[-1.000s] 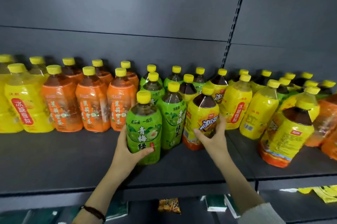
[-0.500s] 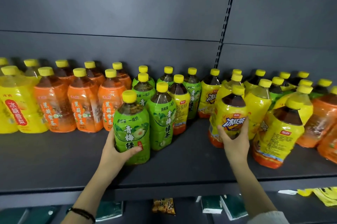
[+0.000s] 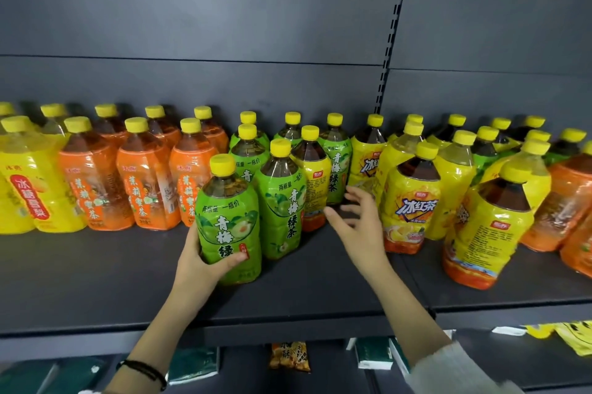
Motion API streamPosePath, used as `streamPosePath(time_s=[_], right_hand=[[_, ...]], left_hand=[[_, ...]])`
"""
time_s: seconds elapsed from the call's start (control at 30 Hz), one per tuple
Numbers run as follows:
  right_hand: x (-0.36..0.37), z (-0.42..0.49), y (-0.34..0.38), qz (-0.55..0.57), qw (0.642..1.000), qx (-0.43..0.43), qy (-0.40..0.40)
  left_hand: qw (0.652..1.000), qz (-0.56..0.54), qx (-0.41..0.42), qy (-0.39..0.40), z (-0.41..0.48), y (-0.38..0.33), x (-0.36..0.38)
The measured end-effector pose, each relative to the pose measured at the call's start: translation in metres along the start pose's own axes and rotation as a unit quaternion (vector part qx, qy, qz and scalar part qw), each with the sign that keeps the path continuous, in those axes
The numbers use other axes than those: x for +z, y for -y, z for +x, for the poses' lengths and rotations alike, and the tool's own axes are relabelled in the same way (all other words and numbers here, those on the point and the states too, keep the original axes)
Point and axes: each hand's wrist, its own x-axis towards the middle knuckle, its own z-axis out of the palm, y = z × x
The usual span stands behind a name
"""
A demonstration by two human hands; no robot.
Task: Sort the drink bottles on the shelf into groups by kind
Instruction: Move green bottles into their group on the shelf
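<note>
My left hand (image 3: 200,262) grips the front green plum-tea bottle (image 3: 228,220), which stands upright on the dark shelf (image 3: 96,271). Behind it stand more green bottles (image 3: 280,201), with one yellow iced-tea bottle (image 3: 313,179) among them. My right hand (image 3: 358,227) hovers open, fingers spread, in the gap between that bottle and the yellow iced-tea bottle (image 3: 410,204) standing to its right. Orange jasmine-tea bottles (image 3: 144,182) line the left, with yellow pear-drink bottles (image 3: 28,188) at the far left. A mixed cluster of yellow, green and orange bottles fills the right.
A large yellow iced-tea bottle (image 3: 483,233) leans at the front right, beside orange bottles (image 3: 567,211) at the right edge. A slotted upright (image 3: 392,28) splits the back panel. The lower shelf holds green packs (image 3: 373,353) and a snack bag (image 3: 290,356).
My right hand carried a yellow iced-tea bottle rightward out of the green group, set it down by the yellow ones, let go, and now has moved back left, open. My left hand kept its green bottle.
</note>
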Motion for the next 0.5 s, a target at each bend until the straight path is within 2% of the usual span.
streamPosePath(time_s=[0.03,0.23,0.37,0.5], right_hand=[[0.008,0.009,0.000,0.014,0.999,0.027,0.024],[0.033,0.058,0.007,0.130,0.982,0.125,0.050],[0.044,0.072,0.008,0.127,0.979,0.126,0.098],[0.043,0.070,0.007,0.113,0.984,0.119,0.065]], left_hand=[[1.000,0.002,0.001,0.000,-0.001,-0.001,0.000],[1.000,0.006,0.000,-0.008,-0.002,0.001,0.000],[1.000,0.002,-0.001,-0.008,-0.001,0.000,0.001],[1.000,0.010,0.002,-0.005,0.000,0.001,-0.001]])
